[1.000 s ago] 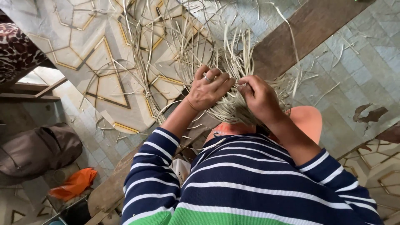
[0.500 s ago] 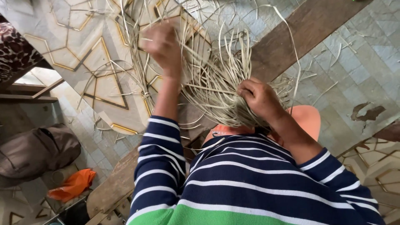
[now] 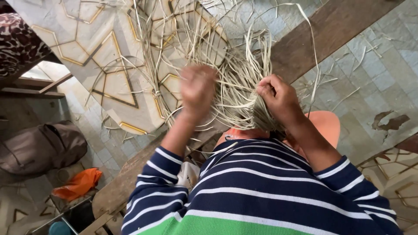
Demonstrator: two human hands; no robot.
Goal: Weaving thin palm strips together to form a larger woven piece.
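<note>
Right hand: closed in a tight grip on the gathered end of the bundle of pale straw strips, just above the orange seat.
Left hand: blurred, closed in a fist among the loose strips; what is gripped cannot be told.
Strips: fanned out over the patterned floor and the brown plank.
Nearby: a brown bag and an orange cloth are seen low on the left.

Fibre bundle: in right hand; left hand just left; wooden plank beyond; bag far left, below.
</note>
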